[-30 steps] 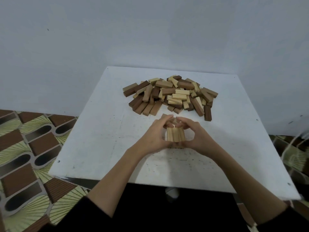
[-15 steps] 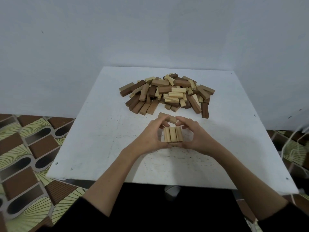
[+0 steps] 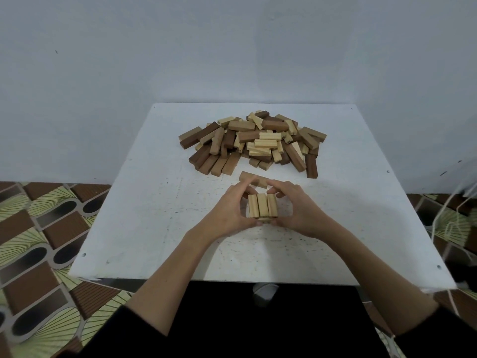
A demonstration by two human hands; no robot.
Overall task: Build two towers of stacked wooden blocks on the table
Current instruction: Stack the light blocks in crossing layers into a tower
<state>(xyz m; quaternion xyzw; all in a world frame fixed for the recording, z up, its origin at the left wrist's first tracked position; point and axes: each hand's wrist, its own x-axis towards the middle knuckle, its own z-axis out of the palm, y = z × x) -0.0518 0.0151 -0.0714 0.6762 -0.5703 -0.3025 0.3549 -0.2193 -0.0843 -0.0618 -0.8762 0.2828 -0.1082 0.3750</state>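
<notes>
Three pale wooden blocks (image 3: 262, 209) lie side by side in a square layer on the white table (image 3: 144, 202), with another layer partly visible beneath them. My left hand (image 3: 227, 213) curls round the layer's left side and my right hand (image 3: 296, 208) round its right side, thumbs at the near edge and fingertips at the far edge. Just behind my fingers lies a single tan block (image 3: 251, 178). Farther back sits a loose pile of light and dark wooden blocks (image 3: 255, 143).
The table's near edge (image 3: 232, 277) runs just above my dark lap. A patterned brown and green floor (image 3: 38, 241) lies to the left. White cords (image 3: 449, 223) hang off the table's right side. A plain wall stands behind the table.
Both hands have stayed cupped round the small stack, squeezing it square. The view has shifted slightly; the pile and the single block have not moved.
</notes>
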